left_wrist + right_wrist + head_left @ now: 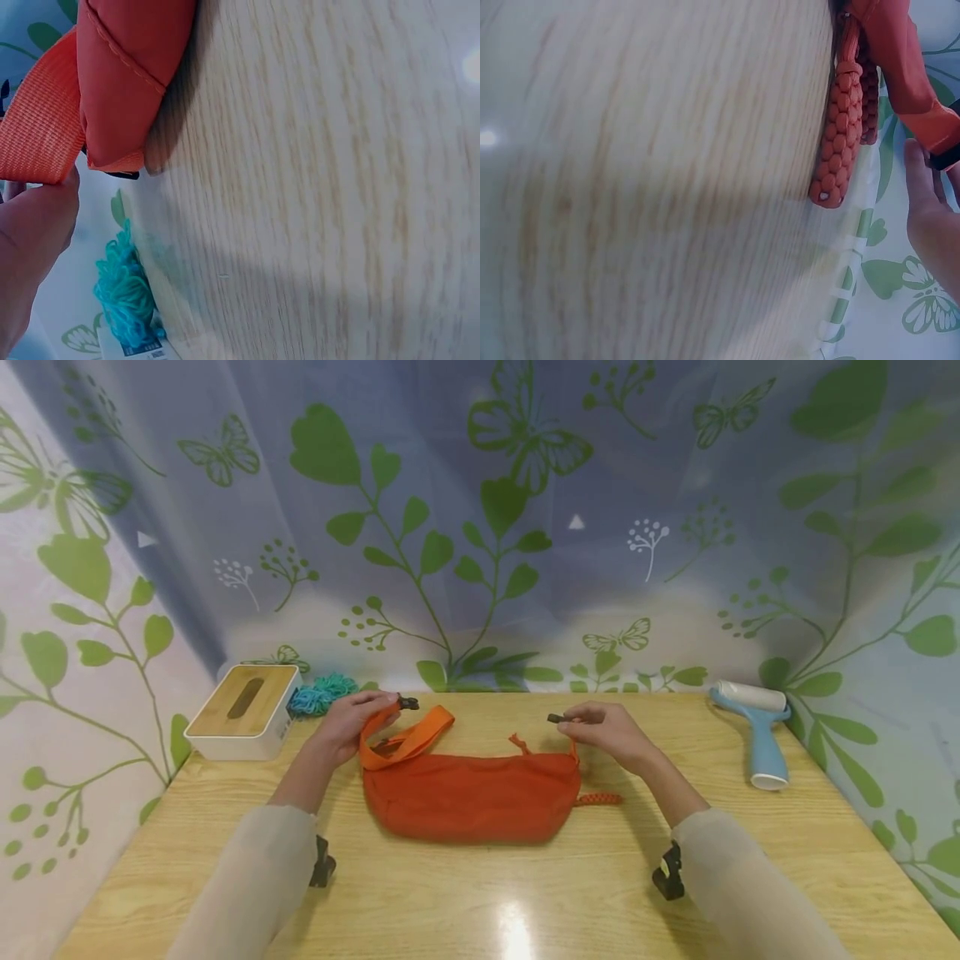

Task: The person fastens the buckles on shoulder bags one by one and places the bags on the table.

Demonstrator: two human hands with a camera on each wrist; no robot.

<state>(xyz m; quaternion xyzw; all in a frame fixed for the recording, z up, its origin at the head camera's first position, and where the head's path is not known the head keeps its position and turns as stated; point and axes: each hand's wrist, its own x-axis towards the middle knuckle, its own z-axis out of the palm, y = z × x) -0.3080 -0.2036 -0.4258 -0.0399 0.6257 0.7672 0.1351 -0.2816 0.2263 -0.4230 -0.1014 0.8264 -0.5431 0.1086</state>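
An orange-red waist bag (472, 797) lies on the table between both hands. My left hand (351, 724) holds the orange webbing strap (423, 739) near its end, where a black buckle half (408, 702) sticks out past the fingers. In the left wrist view, the thumb presses on the wide strap (41, 112) beside the bag's end. At the other end, my right hand (609, 733) pinches the other black buckle half (556, 718), joined to the bag by a short strap. A braided orange pull (840, 135) hangs from this end. The buckle halves are apart.
A white tissue box (240, 714) with a wooden lid stands at the back left, beside a bundle of teal yarn (324, 693). At the right lies a blue-handled lint roller (761, 735). A patterned curtain (480, 527) hangs behind the wooden table (450, 902).
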